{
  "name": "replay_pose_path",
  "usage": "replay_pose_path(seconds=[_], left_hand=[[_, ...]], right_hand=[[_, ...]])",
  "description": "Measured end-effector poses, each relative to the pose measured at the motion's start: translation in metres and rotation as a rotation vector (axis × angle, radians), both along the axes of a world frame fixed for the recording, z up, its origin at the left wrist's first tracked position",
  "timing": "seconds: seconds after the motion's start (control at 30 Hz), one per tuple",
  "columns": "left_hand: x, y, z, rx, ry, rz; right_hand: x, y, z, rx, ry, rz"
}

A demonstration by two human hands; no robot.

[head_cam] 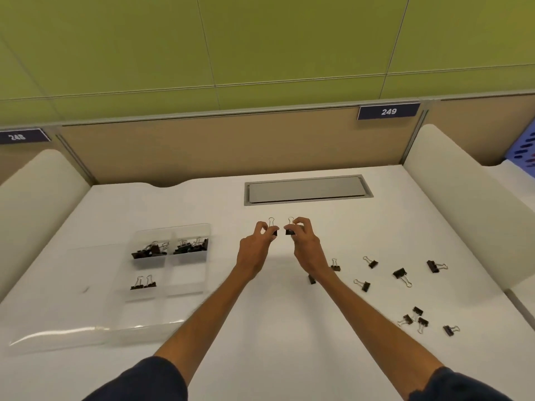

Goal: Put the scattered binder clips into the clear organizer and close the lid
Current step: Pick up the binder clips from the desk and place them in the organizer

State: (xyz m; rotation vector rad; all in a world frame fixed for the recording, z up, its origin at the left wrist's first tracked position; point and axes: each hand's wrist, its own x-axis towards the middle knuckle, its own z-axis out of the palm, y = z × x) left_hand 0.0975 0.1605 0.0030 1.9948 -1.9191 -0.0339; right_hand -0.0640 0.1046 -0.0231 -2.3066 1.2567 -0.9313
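Observation:
My left hand [256,247] pinches a black binder clip [274,231] with its wire loop pointing up. My right hand [304,244] pinches a second binder clip [289,230] the same way, close beside the first, above the middle of the white table. The clear organizer [169,302] lies open at the left. Its two far compartments hold several clips [170,248], and a near-left one holds two clips [143,283]. The clear lid [66,328] lies flat to the organizer's left. Several loose clips [401,274] are scattered on the right side of the table, one partly hidden under my right forearm.
A grey metal cable hatch [308,190] is set into the table beyond my hands. Padded cream dividers [463,204] flank the desk on both sides. A beige partition [231,146] stands at the back. A blue basket [524,151] shows at the far right.

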Motion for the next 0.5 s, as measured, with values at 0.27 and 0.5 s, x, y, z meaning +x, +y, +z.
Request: replay_pose_path(seconds=[0.27,0.5], left_hand=[[0.075,0.033,0.007,-0.02,-0.021,0.142],[0.136,0.065,0.004,0.013,-0.012,0.216]], right_hand=[[0.077,0.013,0.006,-0.027,-0.011,0.12],[0.142,0.025,0.007,-0.112,0.035,0.237]])
